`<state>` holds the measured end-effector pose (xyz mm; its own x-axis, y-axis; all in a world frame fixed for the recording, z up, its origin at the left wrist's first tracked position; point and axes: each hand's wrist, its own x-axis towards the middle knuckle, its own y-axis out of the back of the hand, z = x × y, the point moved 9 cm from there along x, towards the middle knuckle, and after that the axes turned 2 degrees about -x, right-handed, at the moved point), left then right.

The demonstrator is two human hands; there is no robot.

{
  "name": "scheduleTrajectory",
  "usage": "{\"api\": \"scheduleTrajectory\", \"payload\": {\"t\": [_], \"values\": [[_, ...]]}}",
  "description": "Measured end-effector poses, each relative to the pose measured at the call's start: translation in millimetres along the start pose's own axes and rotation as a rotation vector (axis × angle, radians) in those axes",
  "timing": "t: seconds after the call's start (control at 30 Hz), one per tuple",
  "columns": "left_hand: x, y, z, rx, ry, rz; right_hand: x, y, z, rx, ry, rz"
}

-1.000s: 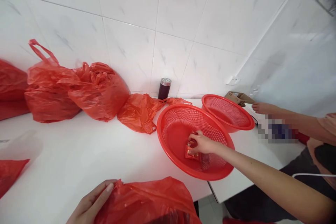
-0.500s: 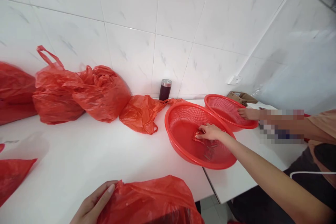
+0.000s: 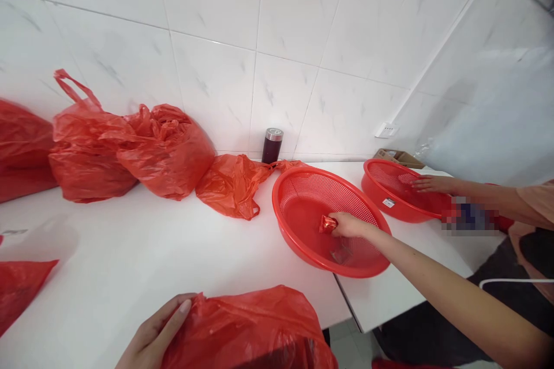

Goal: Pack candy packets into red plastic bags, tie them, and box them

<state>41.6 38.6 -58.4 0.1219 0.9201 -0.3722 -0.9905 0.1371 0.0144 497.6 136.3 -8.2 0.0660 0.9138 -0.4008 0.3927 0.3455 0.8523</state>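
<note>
My left hand (image 3: 162,328) pinches the edge of a red plastic bag (image 3: 255,323) at the near edge of the white table. Inside the nearer red basket (image 3: 298,253), my right hand (image 3: 348,225) has its fingers closed on a small shiny red packet (image 3: 328,223). Below that hand, clear plastic pieces (image 3: 341,252) lie in the bottom of the basket. What the bag in my left hand contains is mostly hidden.
Filled red bags (image 3: 164,153) stand along the tiled wall, with a flatter red bag (image 3: 229,184) beside them. A dark flask (image 3: 272,147) stands behind. At right, a co-worker's hand (image 3: 435,183) reaches over a second red basket (image 3: 402,207). A cardboard box (image 3: 400,157) sits behind it.
My right hand has closed on the red packet and lifted it slightly. The second basket has moved right, away from the nearer one, along with the co-worker's hand. My left hand stays on the bag.
</note>
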Motion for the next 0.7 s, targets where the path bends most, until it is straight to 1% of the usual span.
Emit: {"api": "scheduleTrajectory", "payload": {"t": [0.07,0.1,0.17,0.2,0.27,0.3,0.33,0.4,0.43,0.47,0.5,0.53,0.57,0.6,0.63,0.67,0.7], "values": [[-2.4,1.5,1.2,-0.060,0.015,0.016,0.9,12.2,-2.8,0.050,-0.003,0.030],[-3.7,4.1,2.2,-0.085,0.019,0.041,0.4,20.5,-5.7,0.080,0.002,0.050],[-6.2,11.3,4.5,-0.122,0.028,0.117,-5.4,39.0,-16.9,0.145,0.027,0.088],[-7.3,14.6,5.6,-0.140,0.037,0.156,-11.7,48.3,-26.5,0.171,0.050,0.106],[-8.3,15.9,8.5,-0.195,0.058,0.199,-32.0,61.3,-55.5,0.257,0.123,0.114],[-8.0,13.5,11.0,-0.234,0.065,0.202,-45.4,63.2,-74.7,0.307,0.169,0.100],[-7.2,9.6,13.9,-0.278,0.069,0.198,-60.0,60.5,-97.1,0.413,0.228,0.058],[-4.4,-1.5,20.7,-0.371,0.073,0.177,-88.8,41.3,-145.9,0.569,0.343,-0.078],[-2.5,-7.9,24.3,-0.414,0.071,0.161,-102.0,25.7,-172.4,0.604,0.426,-0.165],[-0.4,-14.0,27.9,-0.451,0.068,0.145,-113.1,7.7,-197.5,0.604,0.516,-0.247],[1.6,-19.9,31.1,-0.480,0.065,0.125,-122.2,-15.2,-219.8,0.541,0.604,-0.347],[3.7,-25.1,34.0,-0.498,0.062,0.099,-126.1,-35.5,-235.9,0.437,0.672,-0.382],[5.5,-28.8,36.3,-0.505,0.058,0.079,-124.0,-52.0,-245.8,0.304,0.707,-0.354],[7.2,-30.3,37.6,-0.501,0.055,0.070,-117.9,-64.3,-250.4,0.179,0.707,-0.301],[8.7,-29.4,38.2,-0.483,0.049,0.074,-111.0,-70.7,-252.2,0.077,0.699,-0.235],[10.1,-26.5,38.7,-0.451,0.035,0.088,-105.6,-71.5,-252.2,0.015,0.695,-0.175],[11.3,-21.8,39.6,-0.404,0.009,0.109,-103.2,-67.7,-251.3,-0.004,0.709,-0.139]]}}
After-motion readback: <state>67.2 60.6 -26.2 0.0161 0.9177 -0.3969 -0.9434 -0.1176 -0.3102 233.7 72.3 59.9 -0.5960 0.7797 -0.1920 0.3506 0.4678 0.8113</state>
